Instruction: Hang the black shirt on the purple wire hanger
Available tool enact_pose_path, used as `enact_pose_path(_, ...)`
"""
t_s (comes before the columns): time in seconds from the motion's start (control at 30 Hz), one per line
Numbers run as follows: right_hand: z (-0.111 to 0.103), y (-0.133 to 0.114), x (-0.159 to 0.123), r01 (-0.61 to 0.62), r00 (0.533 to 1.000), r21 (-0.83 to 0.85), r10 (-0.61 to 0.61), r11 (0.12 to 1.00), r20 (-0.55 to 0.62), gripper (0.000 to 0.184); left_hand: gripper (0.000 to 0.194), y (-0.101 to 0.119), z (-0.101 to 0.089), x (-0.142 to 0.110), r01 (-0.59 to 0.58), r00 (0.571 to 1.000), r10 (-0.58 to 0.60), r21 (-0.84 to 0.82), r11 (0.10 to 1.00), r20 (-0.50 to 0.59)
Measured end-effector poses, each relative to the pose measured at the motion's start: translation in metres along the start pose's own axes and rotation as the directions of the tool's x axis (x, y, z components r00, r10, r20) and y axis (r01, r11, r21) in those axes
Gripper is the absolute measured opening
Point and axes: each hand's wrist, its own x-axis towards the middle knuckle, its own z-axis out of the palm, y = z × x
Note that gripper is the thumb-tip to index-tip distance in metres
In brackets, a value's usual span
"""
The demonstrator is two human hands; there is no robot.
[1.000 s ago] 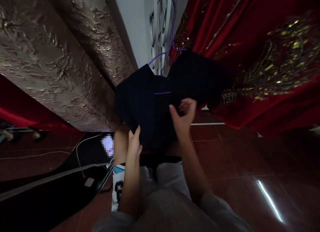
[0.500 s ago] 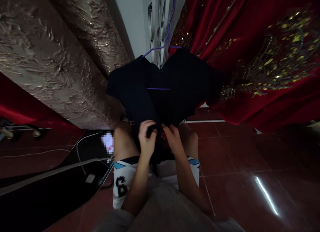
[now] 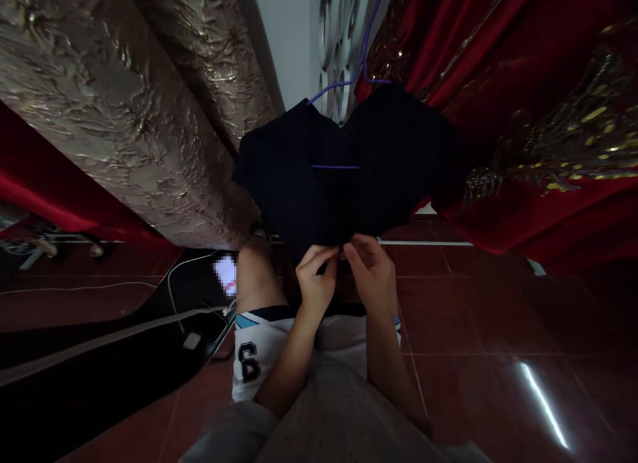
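Note:
A dark, nearly black garment [image 3: 349,164] hangs in front of me on a purple hanger [image 3: 359,71], whose bar shows across its chest. My left hand [image 3: 315,279] and my right hand [image 3: 371,272] meet side by side at the garment's lower middle edge. Both have their fingers curled and pinching the dark cloth there. What sits between the fingertips is too dark to make out beyond the fabric.
Gold embossed drapery [image 3: 124,111] hangs at the left. Red cloth with gold embroidery [image 3: 543,117] hangs at the right, close to the dark garment. A black surface with a white cable [image 3: 174,297] lies at lower left. The floor is glossy red tile [image 3: 498,330].
One second ago my hands were apart on the garment's front. They came together at its lower middle and now pinch its bottom edge slightly higher. The view shifted a little rightward.

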Motion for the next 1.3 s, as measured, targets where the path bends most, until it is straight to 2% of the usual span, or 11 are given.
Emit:
enact_pose_path(0.2, 0.001, 0.0, 0.002, -0.013, 1.0, -0.026, 0.013, 1.0, -0.017, 0.026, 0.024, 0.003, -0.001, 0.002, 0.005, 0.999, -0.005, 0.011, 1.0, 0.031)
enact_pose_path(0.33, -0.004, -0.004, 0.005, -0.046, 0.991, -0.121, 0.06, 0.992, 0.117, 0.034, 0.024, 0.003, -0.003, 0.004, 0.002, 0.999, -0.003, 0.011, 1.0, 0.048)
enact_pose_path(0.5, -0.007, -0.004, 0.006, -0.19, 0.943, 0.126, 0.145, 0.974, 0.3, 0.026, 0.017, 0.004, -0.005, 0.008, 0.009, 1.0, -0.009, 0.034, 0.999, 0.018)
enact_pose_path(0.63, -0.004, -0.012, 0.014, -0.257, 0.942, 0.244, 0.186, 0.935, 0.279, 0.019, 0.008, -0.001, -0.004, 0.007, 0.041, 0.999, -0.042, 0.036, 0.998, 0.028)
enact_pose_path(0.7, -0.002, -0.027, 0.027, -0.208, 0.963, 0.304, 0.14, 0.93, 0.23, 0.017, 0.007, -0.008, 0.0, 0.005, 0.054, 0.998, -0.055, 0.026, 0.998, 0.026)
enact_pose_path(0.8, 0.004, -0.067, 0.057, -0.026, 0.99, 0.349, -0.025, 0.937, 0.14, 0.017, 0.008, -0.023, 0.01, 0.001, 0.064, 0.998, -0.064, 0.013, 0.998, 0.016)
enact_pose_path(0.97, 0.015, -0.133, 0.096, 0.189, 0.972, 0.377, -0.228, 0.907, 0.062, 0.018, 0.009, -0.035, 0.026, 0.011, 0.063, 0.994, -0.063, 0.003, 0.998, 0.085)
enact_pose_path(1.03, 0.016, -0.138, 0.101, 0.223, 0.959, 0.402, -0.273, 0.888, 0.071, 0.018, 0.008, -0.028, 0.025, 0.023, 0.056, 0.974, -0.055, 0.002, 0.998, 0.221)
enact_pose_path(1.13, 0.015, -0.127, 0.103, 0.219, 0.958, 0.392, -0.273, 0.894, 0.089, 0.018, 0.006, -0.003, 0.018, 0.052, 0.011, 0.922, 0.008, -0.046, 0.999, 0.387)
enact_pose_path(1.17, 0.014, -0.123, 0.103, 0.213, 0.96, 0.372, -0.264, 0.903, 0.089, 0.019, 0.012, 0.009, 0.015, 0.065, -0.018, 0.926, 0.044, -0.072, 0.997, 0.376)
enact_pose_path(1.3, 0.013, -0.12, 0.102, 0.249, 0.953, 0.327, -0.291, 0.912, 0.086, 0.02, 0.025, 0.058, 0.009, 0.123, -0.164, 0.973, 0.178, -0.104, 0.981, 0.145)
